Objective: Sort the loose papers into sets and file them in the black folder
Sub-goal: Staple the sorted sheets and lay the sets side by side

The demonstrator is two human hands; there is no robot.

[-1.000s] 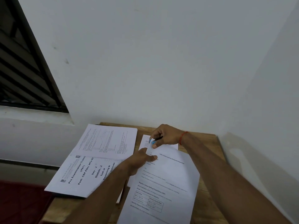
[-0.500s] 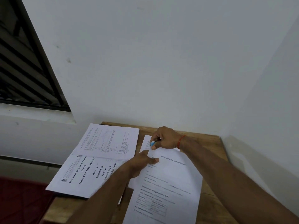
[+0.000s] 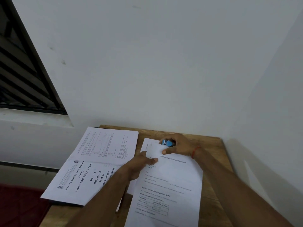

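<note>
While left hand (image 3: 139, 164) pinches white sheets (image 3: 172, 177), right hand (image 3: 182, 145) clasps boxy blue stapler (image 3: 167, 143).

Dim, flat, greyish indoor light with no glare. Soft shadow on the wall (image 3: 255, 169) just right of the table (image 3: 213, 202). Near black at the window (image 3: 24, 71), far left. Straight lines bent toward the edges. Small print on the papers (image 3: 173, 182) soft, large headings sharp.

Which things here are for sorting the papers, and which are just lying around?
For the job: letter sheets, left hand holding them, blue stapler in the right hand, exam papers.

Just around: wooden table, window, red mat.
</note>
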